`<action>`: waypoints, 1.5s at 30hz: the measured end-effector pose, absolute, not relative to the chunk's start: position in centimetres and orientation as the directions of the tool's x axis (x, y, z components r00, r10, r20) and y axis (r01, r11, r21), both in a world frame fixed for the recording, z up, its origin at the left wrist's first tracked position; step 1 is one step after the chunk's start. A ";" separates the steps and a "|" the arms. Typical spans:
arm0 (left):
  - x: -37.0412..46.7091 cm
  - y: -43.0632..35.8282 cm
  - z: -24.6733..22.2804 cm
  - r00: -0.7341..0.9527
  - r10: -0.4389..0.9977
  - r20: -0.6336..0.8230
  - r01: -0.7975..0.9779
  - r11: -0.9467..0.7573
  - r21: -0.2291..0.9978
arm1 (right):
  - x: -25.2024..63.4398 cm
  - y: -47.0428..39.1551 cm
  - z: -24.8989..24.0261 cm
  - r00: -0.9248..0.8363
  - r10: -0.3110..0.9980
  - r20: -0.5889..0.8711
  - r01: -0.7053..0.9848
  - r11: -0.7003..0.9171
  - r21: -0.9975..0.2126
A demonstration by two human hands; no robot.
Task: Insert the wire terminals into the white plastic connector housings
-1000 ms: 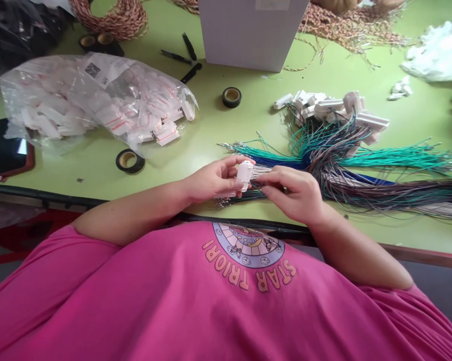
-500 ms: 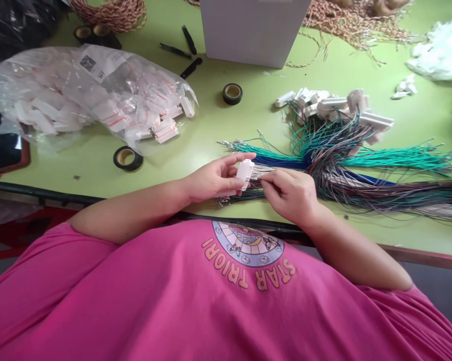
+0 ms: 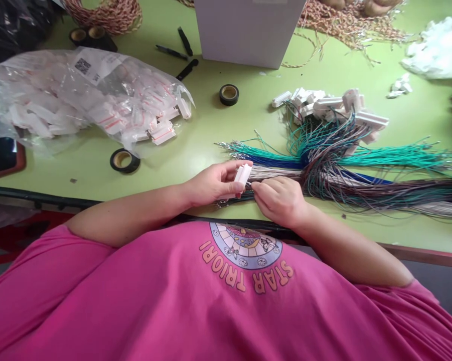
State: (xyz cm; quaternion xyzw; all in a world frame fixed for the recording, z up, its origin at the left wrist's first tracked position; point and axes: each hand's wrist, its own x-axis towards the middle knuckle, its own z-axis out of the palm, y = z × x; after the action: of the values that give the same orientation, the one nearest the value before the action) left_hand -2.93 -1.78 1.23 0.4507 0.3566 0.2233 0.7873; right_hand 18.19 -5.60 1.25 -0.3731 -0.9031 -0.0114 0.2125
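A white plastic connector housing (image 3: 243, 174) is gripped between the thumb and fingers of my left hand (image 3: 214, 184). Close to its right side, my right hand (image 3: 280, 199) is closed in a pinch on a thin wire, whose metal tip (image 3: 249, 184) points at the housing. Whether the tip has entered the housing is too small to tell. Beneath and behind both hands lie bundles of teal wires (image 3: 391, 153), blue wires, white wires and brown wires (image 3: 406, 189). Wired white housings (image 3: 327, 104) are heaped at the top of the bundle.
A clear bag of white housings (image 3: 94, 95) lies at left, near a phone (image 3: 3, 150). Black tape rolls (image 3: 125, 161) and cutters (image 3: 185, 41) sit on the green table. A grey box (image 3: 244, 32) stands at the back. Another person's hand (image 3: 380, 6) shows at top right.
My right hand has moved left, closer to the housing. My left hand has tilted the housing and lowered slightly. The whole view has shifted a little.
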 end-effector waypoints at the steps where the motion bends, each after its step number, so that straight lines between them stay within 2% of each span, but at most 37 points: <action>1: -2.9 -1.8 1.3 0.642 0.676 -0.363 -0.031 0.496 0.868 | 18.2 -5.6 1.2 -0.627 0.681 0.378 0.678 0.716 -0.167; 4: -3.0 -1.8 1.4 0.641 0.662 -0.387 -0.019 0.519 0.855 | 18.3 -5.4 1.1 -0.611 0.700 0.369 0.681 0.703 -0.206; 9: -2.8 -2.1 1.8 0.663 0.617 -0.425 0.049 0.530 0.847 | 17.9 -5.7 0.9 -0.639 0.655 0.403 0.651 0.740 -0.169; 11: -2.7 -2.3 1.8 0.663 0.616 -0.426 0.073 0.514 0.855 | 17.7 -5.8 0.7 -0.648 0.657 0.385 0.639 0.744 -0.195; 14: -2.8 -2.3 1.9 0.665 0.632 -0.398 0.101 0.452 0.886 | 17.9 -5.2 0.8 -0.613 0.730 0.304 0.638 0.684 -0.355; 18: -3.5 -1.8 2.3 0.657 0.686 -0.311 0.157 0.279 0.947 | 19.7 -3.2 1.7 -0.603 0.788 0.124 0.482 0.484 -0.730; 20: -4.0 -1.5 2.5 0.649 0.697 -0.306 0.219 0.214 0.952 | 20.7 -2.2 1.9 -0.510 0.854 0.104 0.495 0.390 -0.777; 21: -4.2 -1.3 2.6 0.647 0.698 -0.307 0.247 0.190 0.950 | 21.1 -1.9 1.8 -0.456 0.882 0.116 0.544 0.379 -0.748; 23: -4.4 -1.1 2.6 0.643 0.701 -0.309 0.289 0.152 0.945 | 21.4 -1.5 1.3 -0.426 0.895 0.131 0.681 0.413 -0.604; 25: -4.6 -0.8 2.4 0.637 0.711 -0.300 0.312 0.118 0.943 | 21.2 -1.5 0.7 -0.486 0.869 0.089 0.774 0.476 -0.417; 27: -4.7 -0.7 2.2 0.626 0.723 -0.292 0.329 0.094 0.940 | 20.8 -1.6 0.3 -0.533 0.845 0.039 0.800 0.519 -0.302; 31: -4.6 -0.4 2.1 0.631 0.711 -0.310 0.336 0.109 0.935 | 20.3 -1.6 0.0 -0.571 0.821 0.029 0.791 0.559 -0.247; 34: -4.6 -0.3 2.4 0.613 0.719 -0.329 0.316 0.159 0.935 | 20.5 -1.5 0.2 -0.546 0.834 0.079 0.804 0.548 -0.231; 37: -4.7 -0.2 2.6 0.601 0.727 -0.331 0.267 0.207 0.941 | 21.0 -1.2 0.5 -0.464 0.875 0.137 0.813 0.483 -0.326; 41: -4.1 -0.3 2.2 0.584 0.746 -0.319 0.166 0.275 0.947 | 21.7 -1.1 1.1 -0.279 0.953 0.114 0.750 0.291 -0.594; 43: -3.2 -0.3 1.6 0.582 0.748 -0.319 0.077 0.339 0.938 | 21.6 -1.4 1.5 -0.280 0.955 0.102 0.651 0.267 -0.711; 45: -2.3 -0.3 1.0 0.600 0.737 -0.310 -0.021 0.401 0.916 | 21.2 -1.8 1.8 -0.330 0.935 0.128 0.564 0.304 -0.768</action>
State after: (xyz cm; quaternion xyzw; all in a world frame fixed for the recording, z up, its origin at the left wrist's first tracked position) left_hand -2.28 -0.27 1.04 0.4854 0.3690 0.2523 0.7514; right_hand 21.18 -1.81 1.79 -0.4986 -0.7519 0.3155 0.2941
